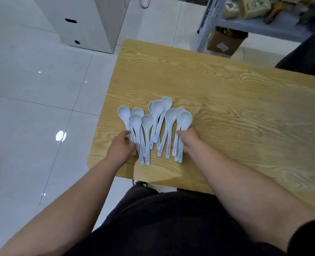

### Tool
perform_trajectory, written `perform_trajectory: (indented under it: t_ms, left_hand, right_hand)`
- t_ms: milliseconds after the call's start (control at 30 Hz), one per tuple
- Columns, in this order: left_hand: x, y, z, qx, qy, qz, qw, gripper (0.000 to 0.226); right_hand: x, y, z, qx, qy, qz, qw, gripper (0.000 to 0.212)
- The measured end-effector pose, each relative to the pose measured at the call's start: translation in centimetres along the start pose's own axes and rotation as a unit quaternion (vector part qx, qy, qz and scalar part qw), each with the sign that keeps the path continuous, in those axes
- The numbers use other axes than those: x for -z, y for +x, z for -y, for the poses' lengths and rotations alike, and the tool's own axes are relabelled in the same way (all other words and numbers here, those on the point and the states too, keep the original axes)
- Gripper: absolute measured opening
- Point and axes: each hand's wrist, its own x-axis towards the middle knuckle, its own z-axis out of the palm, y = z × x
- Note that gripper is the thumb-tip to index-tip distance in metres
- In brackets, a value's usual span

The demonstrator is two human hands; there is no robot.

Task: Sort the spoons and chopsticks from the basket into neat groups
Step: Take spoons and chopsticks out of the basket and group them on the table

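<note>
**Spoons fanned out, hands closing in from both sides**

From where I stand, the spoons (154, 126) lie in a loose fan toward the 8 o'clock corner of the table (236, 100), bowls at 12 o'clock and handles at 6. The left hand (121, 147) sits at the fan's 8 o'clock, its fingers curled round the outermost handles. The right hand (189, 140) is at 4 o'clock against the handles on that side, but I cannot tell whether it grips or merely presses, as its fingers are hidden. This looks like the gathering step for the spoon group (no basket or chopsticks in sight). The next move likely calls for squeezing the handles together so the bowls nest.
</note>
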Motion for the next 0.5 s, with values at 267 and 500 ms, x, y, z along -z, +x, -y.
perform_trajectory:
  t_ms: [267, 500]
  left_hand:
    - [0.4, 4.2, 0.0, -0.056, 0.08, 0.088, 0.991, 0.067]
    - [0.1, 4.3, 1.5, -0.091, 0.151, 0.053, 0.983, 0.066]
  right_hand:
    - [-0.8, -2.1, 1.4, 0.093, -0.143, -0.016, 0.985, 0.045]
    - [0.3, -3.4, -1.0, 0.123, -0.203, -0.001, 0.971, 0.06]
